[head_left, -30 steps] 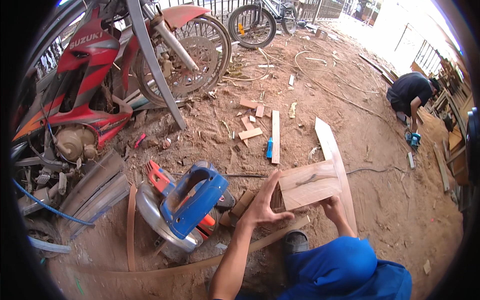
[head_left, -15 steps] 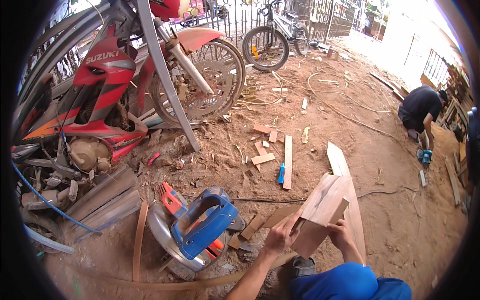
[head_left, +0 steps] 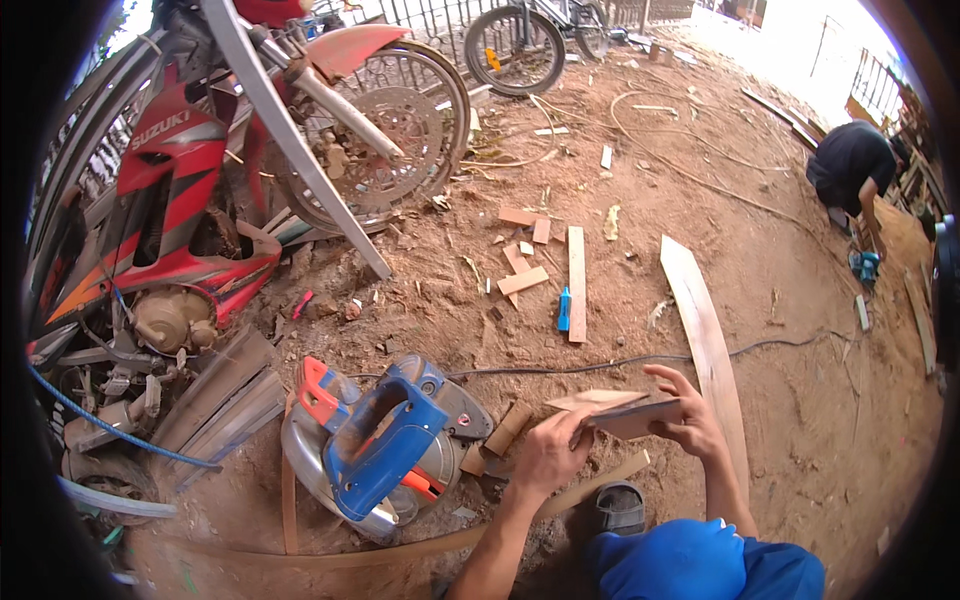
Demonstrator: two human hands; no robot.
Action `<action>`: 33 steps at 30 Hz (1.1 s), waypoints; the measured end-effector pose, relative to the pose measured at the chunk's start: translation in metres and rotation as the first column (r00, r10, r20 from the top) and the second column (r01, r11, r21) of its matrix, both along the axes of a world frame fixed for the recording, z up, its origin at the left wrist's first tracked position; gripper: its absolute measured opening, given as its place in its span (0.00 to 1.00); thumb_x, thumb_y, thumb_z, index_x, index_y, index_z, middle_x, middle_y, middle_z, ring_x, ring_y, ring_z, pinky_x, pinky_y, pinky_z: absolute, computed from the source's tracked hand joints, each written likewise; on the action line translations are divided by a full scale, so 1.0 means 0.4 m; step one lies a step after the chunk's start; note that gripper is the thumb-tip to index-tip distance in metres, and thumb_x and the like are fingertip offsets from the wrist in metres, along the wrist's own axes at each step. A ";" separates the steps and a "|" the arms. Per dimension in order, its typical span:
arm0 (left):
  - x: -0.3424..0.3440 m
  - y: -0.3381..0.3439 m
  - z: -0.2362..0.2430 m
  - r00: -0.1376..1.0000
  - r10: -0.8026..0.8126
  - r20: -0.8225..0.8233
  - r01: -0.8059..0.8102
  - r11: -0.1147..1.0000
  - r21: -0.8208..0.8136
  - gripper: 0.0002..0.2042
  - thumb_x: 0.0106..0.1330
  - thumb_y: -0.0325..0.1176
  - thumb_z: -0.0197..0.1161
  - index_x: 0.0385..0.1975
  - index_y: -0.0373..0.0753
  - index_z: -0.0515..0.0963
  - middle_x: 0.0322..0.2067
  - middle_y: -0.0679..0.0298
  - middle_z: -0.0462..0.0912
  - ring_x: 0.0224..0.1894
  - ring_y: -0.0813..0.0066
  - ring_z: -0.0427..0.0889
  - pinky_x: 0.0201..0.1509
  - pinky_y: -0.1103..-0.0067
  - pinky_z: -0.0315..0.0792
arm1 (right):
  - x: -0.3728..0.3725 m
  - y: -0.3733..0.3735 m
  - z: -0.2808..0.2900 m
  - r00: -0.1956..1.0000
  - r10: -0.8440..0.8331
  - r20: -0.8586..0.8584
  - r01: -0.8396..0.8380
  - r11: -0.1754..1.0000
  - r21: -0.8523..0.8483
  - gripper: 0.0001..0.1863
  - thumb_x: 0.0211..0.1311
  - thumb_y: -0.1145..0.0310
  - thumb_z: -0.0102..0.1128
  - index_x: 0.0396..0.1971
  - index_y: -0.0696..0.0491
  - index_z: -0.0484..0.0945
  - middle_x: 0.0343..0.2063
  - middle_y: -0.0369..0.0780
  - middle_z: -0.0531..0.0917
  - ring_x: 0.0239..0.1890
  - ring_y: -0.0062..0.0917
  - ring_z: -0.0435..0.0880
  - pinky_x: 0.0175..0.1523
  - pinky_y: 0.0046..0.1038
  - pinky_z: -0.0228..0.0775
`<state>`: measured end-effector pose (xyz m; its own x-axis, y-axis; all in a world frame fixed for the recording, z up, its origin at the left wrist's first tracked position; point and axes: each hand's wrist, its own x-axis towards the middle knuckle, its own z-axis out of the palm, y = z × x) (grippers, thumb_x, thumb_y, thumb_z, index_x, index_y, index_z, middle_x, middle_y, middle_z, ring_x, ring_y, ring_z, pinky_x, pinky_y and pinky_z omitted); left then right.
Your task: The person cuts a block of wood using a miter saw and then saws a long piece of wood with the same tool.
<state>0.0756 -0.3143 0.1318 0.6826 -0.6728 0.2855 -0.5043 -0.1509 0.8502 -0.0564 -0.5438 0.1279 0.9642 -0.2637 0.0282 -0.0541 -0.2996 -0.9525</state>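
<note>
now your left hand and right hand pinch a wood piece by its ends, held flat above the dirt. saw lies just left; a long plank lies right.

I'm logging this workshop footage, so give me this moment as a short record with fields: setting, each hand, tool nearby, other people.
setting: sandy dirt ground strewn with wood offcuts
left hand: left hand holds the near edge of a flat pale wooden board piece
right hand: right hand holds the board's far end
tool nearby: blue circular saw lying on the ground left of the hands
beside: long curved wooden plank, red motorbike
other people: a crouching person in black, far right
</note>
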 end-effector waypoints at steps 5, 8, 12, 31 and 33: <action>0.022 -0.007 0.009 0.995 -0.025 -0.101 0.034 0.996 0.085 0.13 0.63 0.25 0.65 0.47 0.36 0.84 0.38 0.50 0.88 0.42 0.55 0.90 0.46 0.68 0.81 | 0.003 -0.001 -0.041 0.996 0.079 -0.035 -0.066 0.957 0.283 0.33 0.51 0.56 0.74 0.57 0.57 0.81 0.68 0.42 0.73 0.68 0.31 0.72 0.71 0.39 0.64; 0.046 0.011 0.030 0.986 -0.089 -0.142 0.087 0.996 -0.016 0.10 0.65 0.26 0.65 0.44 0.33 0.85 0.35 0.54 0.89 0.38 0.64 0.90 0.43 0.72 0.80 | -0.002 0.010 -0.064 0.992 0.111 -0.055 -0.093 0.963 0.255 0.30 0.56 0.60 0.75 0.58 0.57 0.80 0.61 0.39 0.79 0.61 0.26 0.78 0.66 0.31 0.71; 0.061 0.007 0.009 0.973 -0.117 -0.198 0.108 0.992 -0.057 0.08 0.67 0.26 0.64 0.42 0.31 0.84 0.33 0.55 0.88 0.37 0.71 0.88 0.41 0.76 0.78 | 0.004 0.024 -0.071 0.981 0.135 -0.139 -0.089 0.951 0.295 0.26 0.58 0.67 0.76 0.57 0.55 0.82 0.57 0.38 0.83 0.57 0.23 0.81 0.63 0.31 0.73; 0.091 0.090 -0.084 0.797 -0.126 -0.591 -0.118 0.927 -0.357 0.11 0.73 0.23 0.62 0.53 0.31 0.80 0.45 0.61 0.88 0.47 0.76 0.85 0.54 0.78 0.78 | -0.020 0.057 0.019 0.993 -0.059 0.106 0.069 0.993 -0.095 0.13 0.62 0.75 0.71 0.46 0.57 0.85 0.49 0.44 0.87 0.50 0.32 0.87 0.54 0.32 0.79; 0.089 0.100 -0.100 0.715 -0.128 -0.687 -0.245 0.875 -0.418 0.12 0.74 0.25 0.62 0.55 0.31 0.79 0.47 0.61 0.87 0.49 0.76 0.85 0.55 0.77 0.78 | -0.069 0.013 0.000 0.976 -0.212 0.055 0.213 0.977 -0.012 0.15 0.63 0.73 0.72 0.49 0.58 0.83 0.47 0.42 0.87 0.48 0.27 0.86 0.52 0.30 0.78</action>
<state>0.1113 -0.2741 0.0917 0.8400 -0.5424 -0.0181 0.2325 0.3295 0.9151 -0.0839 -0.5386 0.1279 0.8830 -0.4617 0.0848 -0.0676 -0.3040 -0.9503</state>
